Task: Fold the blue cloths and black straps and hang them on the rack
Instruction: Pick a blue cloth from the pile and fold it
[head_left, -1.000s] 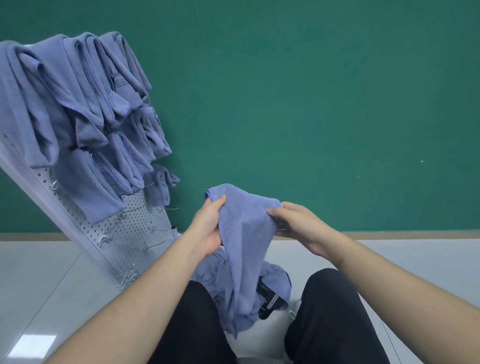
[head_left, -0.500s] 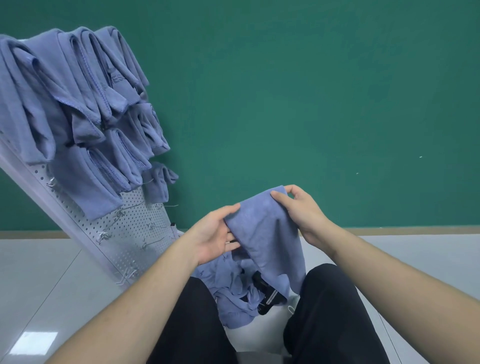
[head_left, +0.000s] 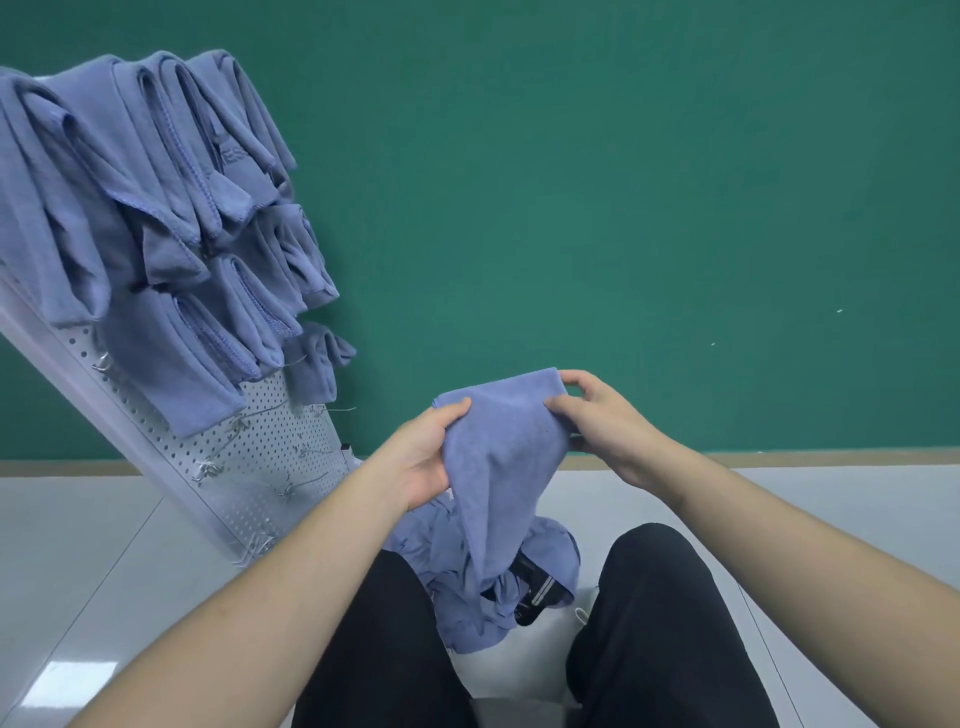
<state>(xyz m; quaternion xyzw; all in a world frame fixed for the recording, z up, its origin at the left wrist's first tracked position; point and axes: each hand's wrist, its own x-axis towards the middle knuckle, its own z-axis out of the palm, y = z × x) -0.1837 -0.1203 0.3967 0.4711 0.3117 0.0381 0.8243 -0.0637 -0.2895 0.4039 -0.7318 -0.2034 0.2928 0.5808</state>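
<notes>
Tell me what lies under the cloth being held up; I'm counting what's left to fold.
Under the held cloth lies a heap of blue cloths with a black strap showing. Anything deeper is covered.

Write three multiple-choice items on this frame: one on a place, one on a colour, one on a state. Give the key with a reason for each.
1. Where does the rack stand?
A. left of the person
B. right of the person
C. behind the wall

2. What colour is the wall?
A. white
B. green
C. red

3. How is the blue cloth held?
A. by the left hand alone
B. it lies flat on the floor
C. by both hands

Key: 1 A, the pegboard rack leans at the frame's left. 2 B, the wall behind is plain green. 3 C, the left hand and the right hand each pinch its top edge, and it hangs over the pile of cloths.
</notes>
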